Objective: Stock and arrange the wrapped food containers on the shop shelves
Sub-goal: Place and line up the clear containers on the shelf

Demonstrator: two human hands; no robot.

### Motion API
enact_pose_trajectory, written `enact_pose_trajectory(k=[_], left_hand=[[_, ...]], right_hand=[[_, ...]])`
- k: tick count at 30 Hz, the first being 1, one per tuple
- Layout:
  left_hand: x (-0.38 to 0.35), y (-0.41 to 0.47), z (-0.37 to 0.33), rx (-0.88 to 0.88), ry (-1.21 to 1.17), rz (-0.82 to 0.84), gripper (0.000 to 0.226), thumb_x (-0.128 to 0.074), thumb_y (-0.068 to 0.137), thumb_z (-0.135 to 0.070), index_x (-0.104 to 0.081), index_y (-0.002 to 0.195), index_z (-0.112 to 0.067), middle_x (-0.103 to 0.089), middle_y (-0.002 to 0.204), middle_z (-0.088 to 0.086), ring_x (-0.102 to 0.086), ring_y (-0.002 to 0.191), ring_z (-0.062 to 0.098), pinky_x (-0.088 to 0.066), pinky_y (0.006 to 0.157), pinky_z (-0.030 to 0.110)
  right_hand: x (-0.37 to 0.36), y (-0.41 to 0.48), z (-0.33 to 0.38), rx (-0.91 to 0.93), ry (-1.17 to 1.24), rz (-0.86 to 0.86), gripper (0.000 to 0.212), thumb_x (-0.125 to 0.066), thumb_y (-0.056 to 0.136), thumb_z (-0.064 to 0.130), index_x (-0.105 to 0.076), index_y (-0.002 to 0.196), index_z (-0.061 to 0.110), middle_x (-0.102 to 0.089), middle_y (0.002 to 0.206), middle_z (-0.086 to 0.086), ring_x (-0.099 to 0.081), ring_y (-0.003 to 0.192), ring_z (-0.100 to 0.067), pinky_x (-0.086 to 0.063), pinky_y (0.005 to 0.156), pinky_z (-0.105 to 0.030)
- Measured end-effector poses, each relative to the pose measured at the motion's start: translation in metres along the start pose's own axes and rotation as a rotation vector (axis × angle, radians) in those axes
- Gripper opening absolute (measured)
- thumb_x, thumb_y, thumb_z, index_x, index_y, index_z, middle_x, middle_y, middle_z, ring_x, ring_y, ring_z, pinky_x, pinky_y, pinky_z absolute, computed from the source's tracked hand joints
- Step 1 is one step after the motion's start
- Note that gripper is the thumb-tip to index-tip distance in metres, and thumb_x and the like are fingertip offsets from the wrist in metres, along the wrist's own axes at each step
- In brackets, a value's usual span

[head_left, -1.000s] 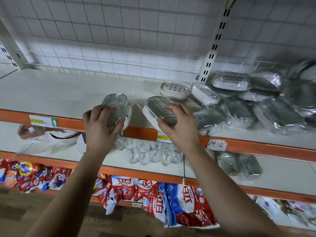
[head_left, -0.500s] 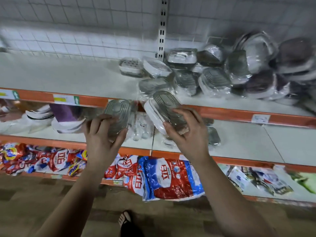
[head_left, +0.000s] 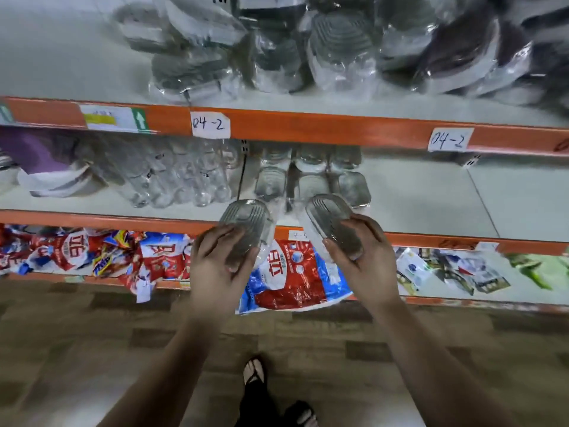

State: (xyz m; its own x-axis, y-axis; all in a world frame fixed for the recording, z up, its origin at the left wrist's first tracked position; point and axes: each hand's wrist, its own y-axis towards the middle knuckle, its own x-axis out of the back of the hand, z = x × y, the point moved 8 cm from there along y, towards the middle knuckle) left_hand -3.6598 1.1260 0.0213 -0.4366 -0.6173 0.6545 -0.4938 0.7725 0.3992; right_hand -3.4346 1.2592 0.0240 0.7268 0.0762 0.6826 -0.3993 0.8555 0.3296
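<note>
Grip was your weak point at this moment. Your left hand (head_left: 218, 263) had its fingers curled over the near end of the left container (head_left: 246, 221). Your right hand (head_left: 366, 260) clasped the right container (head_left: 328, 215) the same way. Each was held tilted in the air just in front of the middle shelf's orange lip (head_left: 431, 239), not yet resting on the shelf. Both were wrapped in loose, glossy film, and you held each by one end only, so I judged either could slide out and drop to the floor (head_left: 92, 349). If you came in low, the far ends could strike the lip. If you pushed in fast, they could shove the row (head_left: 311, 186) of containers already lying just behind. The left one could also knock the glasses (head_left: 184, 180) standing beside that row. Setting both down at once left you no free hand for a catch.
</note>
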Motion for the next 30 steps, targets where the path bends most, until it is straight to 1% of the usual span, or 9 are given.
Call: enact_pose_trajectory(k=[2, 6, 10, 16, 21, 24, 26, 28, 30], left_hand=[[-0.022, 0.008, 0.008, 0.028, 0.003, 0.007, 0.049, -0.06, 0.084, -0.045, -0.072, 0.11, -0.005, -0.065, 0.119, 0.008, -0.058, 0.113, 0.03, -0.045, 0.097, 0.038], [-0.066, 0.036, 0.027, 0.05, -0.046, -0.02, 0.045, -0.064, 0.084, -0.04, -0.071, 0.112, -0.006, -0.064, 0.118, 0.008, -0.057, 0.113, 0.03, -0.047, 0.097, 0.043], [-0.103, 0.073, 0.039, -0.02, -0.032, -0.075, 0.037, -0.072, 0.083, -0.029, -0.071, 0.113, -0.007, -0.064, 0.116, 0.008, -0.058, 0.112, 0.028, -0.044, 0.099, 0.045], [-0.154, 0.148, 0.063, -0.043, -0.036, -0.098, 0.034, -0.074, 0.082, -0.028, -0.072, 0.11, -0.008, -0.064, 0.115, 0.009, -0.059, 0.109, 0.028, -0.043, 0.1, 0.04], [-0.191, 0.21, 0.076, 0.025, 0.085, -0.029, 0.043, -0.064, 0.088, -0.042, -0.067, 0.118, -0.012, -0.062, 0.121, 0.011, -0.054, 0.116, 0.026, -0.039, 0.103, 0.04], [-0.21, 0.243, 0.068, -0.048, 0.26, -0.006, 0.049, -0.055, 0.092, -0.049, -0.062, 0.124, -0.013, -0.06, 0.126, 0.012, -0.052, 0.119, 0.028, -0.038, 0.102, 0.04], [-0.225, 0.256, 0.07, -0.059, 0.379, 0.044, 0.051, -0.05, 0.094, -0.052, -0.058, 0.125, -0.012, -0.057, 0.127, 0.012, -0.049, 0.12, 0.027, -0.036, 0.101, 0.038], [-0.244, 0.254, 0.083, 0.0, 0.451, 0.211, 0.059, -0.045, 0.095, -0.057, -0.053, 0.13, -0.01, -0.055, 0.13, 0.014, -0.048, 0.122, 0.03, -0.035, 0.101, 0.038], [-0.259, 0.242, 0.094, 0.037, 0.482, 0.352, 0.067, -0.039, 0.096, -0.06, -0.04, 0.144, -0.013, -0.042, 0.147, 0.013, -0.033, 0.138, 0.037, -0.023, 0.114, 0.046]], right_hand=[[-0.017, 0.011, -0.02, -0.011, -0.03, 0.013, 0.037, -0.074, 0.085, 0.032, -0.069, 0.111, 0.007, -0.064, 0.119, -0.008, -0.061, 0.109, -0.026, -0.051, 0.094, -0.041], [-0.057, 0.045, -0.055, -0.022, -0.096, 0.021, 0.038, -0.074, 0.086, 0.032, -0.069, 0.112, 0.004, -0.066, 0.118, -0.011, -0.062, 0.108, -0.031, -0.05, 0.093, -0.048], [-0.083, 0.075, -0.072, -0.033, -0.112, -0.042, 0.038, -0.073, 0.087, 0.033, -0.069, 0.114, 0.006, -0.065, 0.121, -0.012, -0.06, 0.112, -0.032, -0.047, 0.1, -0.046], [-0.116, 0.104, -0.092, -0.026, -0.227, -0.036, 0.043, -0.067, 0.088, 0.043, -0.068, 0.12, 0.013, -0.061, 0.13, -0.007, -0.054, 0.12, -0.034, -0.04, 0.101, -0.036], [-0.129, 0.103, -0.103, 0.009, -0.271, -0.061, 0.046, -0.064, 0.089, 0.045, -0.067, 0.12, 0.012, -0.059, 0.131, -0.01, -0.05, 0.122, -0.036, -0.035, 0.102, -0.038], [-0.137, 0.097, -0.103, 0.04, -0.281, -0.054, 0.053, -0.056, 0.087, 0.048, -0.065, 0.125, 0.011, -0.056, 0.133, -0.012, -0.049, 0.123, -0.037, -0.035, 0.101, -0.037], [-0.139, 0.092, -0.104, 0.055, -0.278, -0.042, 0.052, -0.056, 0.086, 0.043, -0.062, 0.128, 0.012, -0.054, 0.136, -0.013, -0.047, 0.124, -0.038, -0.038, 0.1, -0.04], [-0.138, 0.089, -0.105, 0.04, -0.266, -0.056, 0.05, -0.058, 0.087, 0.038, -0.061, 0.13, 0.013, -0.053, 0.137, -0.012, -0.046, 0.124, -0.038, -0.038, 0.096, -0.035], [-0.135, 0.09, -0.105, 0.028, -0.262, -0.089, 0.047, -0.062, 0.086, 0.033, -0.062, 0.128, 0.012, -0.054, 0.136, -0.013, -0.047, 0.122, -0.038, -0.037, 0.092, -0.032]])
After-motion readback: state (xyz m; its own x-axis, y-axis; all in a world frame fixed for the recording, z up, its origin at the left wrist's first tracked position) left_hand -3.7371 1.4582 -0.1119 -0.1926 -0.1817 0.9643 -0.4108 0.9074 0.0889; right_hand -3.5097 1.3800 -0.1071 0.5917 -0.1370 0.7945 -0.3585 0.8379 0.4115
